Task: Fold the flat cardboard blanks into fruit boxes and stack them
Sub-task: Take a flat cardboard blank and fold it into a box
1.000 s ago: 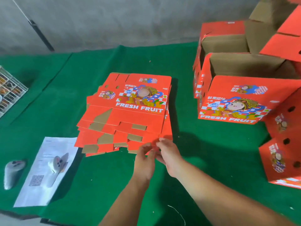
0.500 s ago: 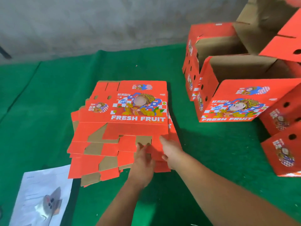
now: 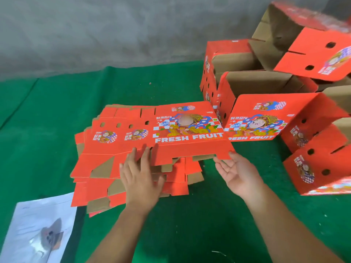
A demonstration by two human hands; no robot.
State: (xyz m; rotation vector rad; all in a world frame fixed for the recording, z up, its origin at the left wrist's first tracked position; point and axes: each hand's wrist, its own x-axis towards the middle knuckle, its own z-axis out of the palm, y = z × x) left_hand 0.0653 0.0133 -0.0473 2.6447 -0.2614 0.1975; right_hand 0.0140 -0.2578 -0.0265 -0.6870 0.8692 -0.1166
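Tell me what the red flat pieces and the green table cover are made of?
The red flat blanks look like cardboard: brown, raw paperboard shows at the cut flaps, while the printed red face has a slight sheen. The green table cover seems to be a soft, matte cloth, perhaps felt; it lies with gentle folds and does not shine.

A: What is at frame centre?
B: Top blank (image 3: pixel 182 133), red w/ "FRESH FRUIT", near edge lifted off the stack of blanks (image 3: pixel 133 183). Left hand (image 3: pixel 140 179) flat on stack, fingers straight; right hand (image 3: pixel 237 173) palm up under blank's lower right corner.
A: And right side?
B: Folded boxes (image 3: pixel 266 114), piled, on green cloth (image 3: pixel 190 224). Lower left: paper sheet (image 3: pixel 38 234).
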